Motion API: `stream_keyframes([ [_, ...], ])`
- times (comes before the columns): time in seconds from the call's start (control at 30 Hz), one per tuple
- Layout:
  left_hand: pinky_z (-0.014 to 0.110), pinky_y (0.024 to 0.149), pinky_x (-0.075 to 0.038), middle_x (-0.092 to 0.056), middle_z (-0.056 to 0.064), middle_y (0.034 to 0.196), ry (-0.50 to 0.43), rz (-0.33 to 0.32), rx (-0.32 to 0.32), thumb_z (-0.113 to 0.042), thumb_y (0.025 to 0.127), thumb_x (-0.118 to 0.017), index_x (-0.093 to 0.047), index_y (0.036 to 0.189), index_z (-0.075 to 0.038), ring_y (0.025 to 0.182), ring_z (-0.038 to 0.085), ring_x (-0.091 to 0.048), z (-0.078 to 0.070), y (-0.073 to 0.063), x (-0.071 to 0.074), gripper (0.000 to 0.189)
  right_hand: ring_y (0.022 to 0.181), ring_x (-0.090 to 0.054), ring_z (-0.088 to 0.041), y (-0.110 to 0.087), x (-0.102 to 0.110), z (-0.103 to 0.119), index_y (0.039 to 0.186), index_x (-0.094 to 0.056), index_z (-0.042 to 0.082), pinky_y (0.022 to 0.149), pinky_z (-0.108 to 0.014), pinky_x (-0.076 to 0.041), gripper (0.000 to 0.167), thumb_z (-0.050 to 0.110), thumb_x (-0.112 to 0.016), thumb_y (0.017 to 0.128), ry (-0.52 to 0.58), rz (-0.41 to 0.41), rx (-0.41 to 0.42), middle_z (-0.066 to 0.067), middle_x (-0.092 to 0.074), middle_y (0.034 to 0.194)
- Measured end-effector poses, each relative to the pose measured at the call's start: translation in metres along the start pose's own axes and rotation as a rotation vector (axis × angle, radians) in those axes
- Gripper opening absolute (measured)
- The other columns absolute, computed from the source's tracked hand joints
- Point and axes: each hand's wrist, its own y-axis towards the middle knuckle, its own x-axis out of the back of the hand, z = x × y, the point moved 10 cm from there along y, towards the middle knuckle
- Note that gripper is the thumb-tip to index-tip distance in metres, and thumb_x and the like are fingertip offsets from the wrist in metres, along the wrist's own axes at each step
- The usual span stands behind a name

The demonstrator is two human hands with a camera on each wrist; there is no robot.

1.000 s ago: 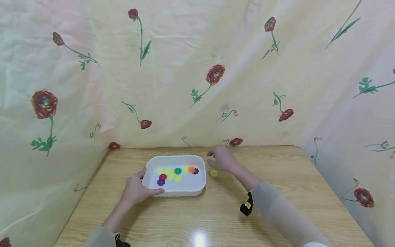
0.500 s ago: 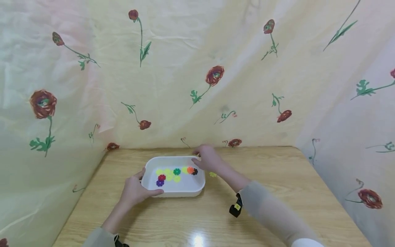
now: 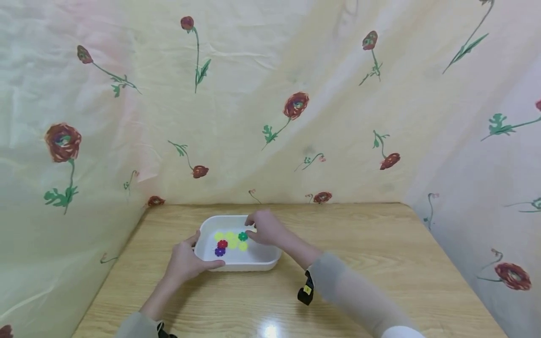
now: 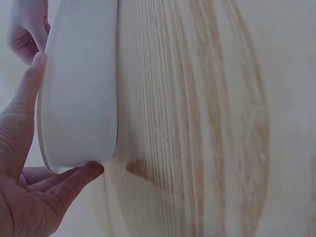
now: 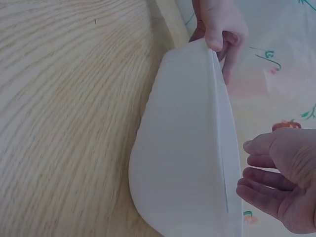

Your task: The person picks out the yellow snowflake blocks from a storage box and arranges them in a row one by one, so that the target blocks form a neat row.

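A white plastic basin (image 3: 245, 267) stands on the table with several flower-shaped plastic discs inside. Among them are yellow discs (image 3: 232, 242), a green disc (image 3: 243, 236), a red disc (image 3: 222, 244) and a purple disc (image 3: 220, 252). My left hand (image 3: 182, 262) grips the basin's left end, its thumb along the near rim and its fingers round the outside, as the left wrist view shows. Over the basin's right half is my right hand (image 3: 267, 227), with loosely bent fingers close to the green disc. Nothing shows between its fingers (image 5: 264, 190) in the right wrist view.
The wooden table (image 3: 359, 263) extends round the basin on all sides. A flower-printed cloth (image 3: 236, 117) hangs behind it and at both sides. My right hand and forearm hide the basin's right end and part of the table beside it.
My right hand has moved left, from beside the basin to over its inside. The orange and black discs and the loose yellow disc on the table are now hidden. My left hand keeps its grip.
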Motion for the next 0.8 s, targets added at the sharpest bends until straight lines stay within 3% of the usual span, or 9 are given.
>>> stream_keyframes([
  [0.27,0.057,0.111,-0.055,-0.055,0.036,0.150,0.000,0.005,0.002,-0.057,0.067,-0.099,-0.041,0.156,0.012,0.133,0.043,-0.064,0.000,-0.001,0.001,0.126,0.098,-0.077,-0.021,0.005,-0.024,0.002,0.108,-0.081,0.006,0.090,-0.032,-0.064,0.018,0.018,-0.080,0.095,-0.068,0.063,-0.024,-0.008,-0.082,0.107],
  [0.4,0.057,0.109,-0.056,-0.057,0.036,0.148,-0.003,-0.001,-0.011,-0.056,0.066,-0.099,-0.042,0.155,0.012,0.131,0.043,-0.065,-0.001,-0.001,0.001,0.126,0.099,-0.074,-0.017,0.002,-0.041,0.001,0.108,-0.082,0.011,0.099,-0.034,-0.060,0.018,0.023,-0.081,0.095,-0.114,0.110,-0.034,-0.002,-0.082,0.106],
  [0.63,0.055,0.108,-0.057,-0.058,0.036,0.146,0.003,-0.015,-0.022,-0.055,0.063,-0.101,-0.044,0.153,0.014,0.131,0.042,-0.066,-0.001,0.001,0.001,0.127,0.106,-0.071,-0.017,-0.004,-0.053,-0.001,0.116,-0.082,0.013,0.107,-0.038,-0.056,0.023,0.022,-0.080,0.095,-0.080,0.147,-0.093,-0.001,-0.081,0.115],
  [0.8,0.056,0.108,-0.057,-0.058,0.036,0.146,0.013,-0.019,-0.022,-0.056,0.064,-0.101,-0.043,0.153,0.014,0.130,0.042,-0.066,-0.001,0.001,0.002,0.127,0.103,-0.071,-0.016,-0.004,-0.059,0.001,0.116,-0.082,0.012,0.097,-0.032,-0.060,0.024,0.020,-0.079,0.094,-0.069,0.169,-0.107,-0.003,-0.081,0.119],
])
